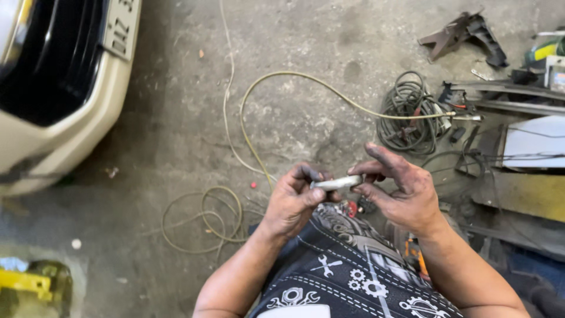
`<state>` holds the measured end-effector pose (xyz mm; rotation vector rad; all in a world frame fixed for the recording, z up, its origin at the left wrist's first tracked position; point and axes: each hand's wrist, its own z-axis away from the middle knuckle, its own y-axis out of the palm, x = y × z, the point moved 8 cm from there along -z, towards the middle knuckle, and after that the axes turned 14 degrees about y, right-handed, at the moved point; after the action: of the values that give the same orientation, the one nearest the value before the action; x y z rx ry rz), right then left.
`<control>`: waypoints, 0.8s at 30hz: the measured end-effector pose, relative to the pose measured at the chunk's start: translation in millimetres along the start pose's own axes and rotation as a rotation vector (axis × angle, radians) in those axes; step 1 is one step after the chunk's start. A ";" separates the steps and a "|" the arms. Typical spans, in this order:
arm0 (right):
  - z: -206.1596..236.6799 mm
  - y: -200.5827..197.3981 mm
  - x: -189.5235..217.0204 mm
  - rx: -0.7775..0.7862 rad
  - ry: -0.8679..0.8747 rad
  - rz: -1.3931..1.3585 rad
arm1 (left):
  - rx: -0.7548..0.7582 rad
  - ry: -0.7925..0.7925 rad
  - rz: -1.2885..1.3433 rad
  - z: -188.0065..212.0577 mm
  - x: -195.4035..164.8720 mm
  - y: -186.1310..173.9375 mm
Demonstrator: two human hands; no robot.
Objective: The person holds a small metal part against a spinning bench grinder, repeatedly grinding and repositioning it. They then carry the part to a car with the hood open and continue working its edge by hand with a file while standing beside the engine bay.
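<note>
both hands pinch a small metal piece (pixel 336 184) over the floor (pixel 176 118): left hand (pixel 292 201) and right hand (pixel 400 191) fingers closed on its ends, apparently inspecting; a steady grip matters.

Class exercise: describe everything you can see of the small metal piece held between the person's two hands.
The small metal piece is a slim, silvery-grey bar, dull and smudged, lying roughly level. The left hand pinches its left end between thumb and fingers; the right hand, grimy with dark grease, grips its right end. It is held in the air above the person's lap and the concrete floor. Finer details are too small to tell.
</note>
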<state>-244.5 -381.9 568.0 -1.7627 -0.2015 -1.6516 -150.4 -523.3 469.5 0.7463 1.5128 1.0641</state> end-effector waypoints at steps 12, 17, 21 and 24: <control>-68.5 1.8 -17.6 -0.169 0.080 0.181 | 0.069 -0.248 -0.019 -90.4 -10.3 -41.6; -121.0 -22.9 -35.4 -0.237 0.050 0.235 | 0.057 -0.232 -0.041 -157.9 1.8 -50.2; -187.1 -52.5 -65.1 -0.240 0.213 0.047 | 0.024 -0.155 -0.231 -232.5 -2.1 -48.3; -235.9 -88.7 -63.5 -0.278 0.288 0.064 | -0.045 -0.198 -0.474 -294.3 -8.0 -30.9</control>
<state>-496.8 -430.6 528.6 -1.6791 0.2242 -1.9336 -432.5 -610.4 447.3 0.4159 1.3963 0.6452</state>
